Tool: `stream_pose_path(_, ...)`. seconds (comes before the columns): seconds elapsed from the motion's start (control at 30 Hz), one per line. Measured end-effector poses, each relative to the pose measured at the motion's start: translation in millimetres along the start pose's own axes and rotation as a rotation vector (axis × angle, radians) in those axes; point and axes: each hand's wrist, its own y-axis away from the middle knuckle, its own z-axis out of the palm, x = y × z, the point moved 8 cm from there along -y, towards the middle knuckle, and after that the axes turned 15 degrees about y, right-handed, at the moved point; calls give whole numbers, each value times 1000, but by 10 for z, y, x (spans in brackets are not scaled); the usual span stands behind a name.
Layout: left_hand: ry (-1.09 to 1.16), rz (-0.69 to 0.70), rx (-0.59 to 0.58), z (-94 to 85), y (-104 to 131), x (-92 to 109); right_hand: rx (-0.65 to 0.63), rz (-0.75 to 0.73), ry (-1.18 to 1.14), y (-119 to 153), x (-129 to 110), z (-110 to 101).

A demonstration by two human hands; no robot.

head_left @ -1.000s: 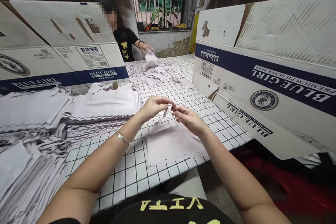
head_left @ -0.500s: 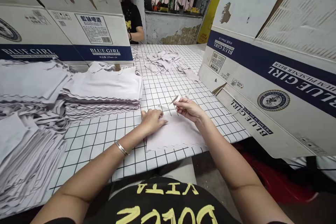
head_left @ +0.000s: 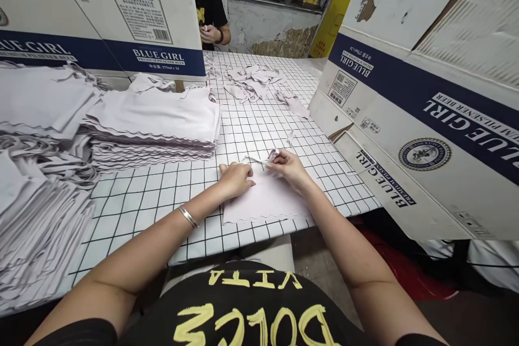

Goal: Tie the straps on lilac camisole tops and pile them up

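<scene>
A pale pinkish-white fabric piece [head_left: 263,200] with a wavy lower edge lies flat near the front of the table. My left hand [head_left: 237,179] rests on its upper left part, fingers bent and closed on the cloth. At the upper right of the piece, my right hand [head_left: 289,170] pinches a narrow fabric strip [head_left: 272,157] between thumb and fingers. The strip runs along the top edge toward my left fingers. Whether it is joined to the piece is unclear, since my fingers cover part of it.
Stacks of similar fabric pieces [head_left: 158,116] stand at the left, before a beer carton [head_left: 162,59]. Another carton [head_left: 409,119] leans at the right. Loose cloth scraps [head_left: 255,81] lie farther back on the checked table [head_left: 251,124]. A co-worker's hand [head_left: 210,34] shows beyond.
My right hand has come down a little toward the cloth, and the strip in its fingers shows more clearly. My left hand stays on the piece. The co-worker's hand has come into view.
</scene>
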Motion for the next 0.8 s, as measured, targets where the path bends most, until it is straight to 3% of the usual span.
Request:
stream_pose_path(0.43,89,-9,26,30,17,26,-77,-51,111,89,141,197)
stream_pose_path(0.8,123,-6,45,12,22,9,-75,-72,228,133,142,217)
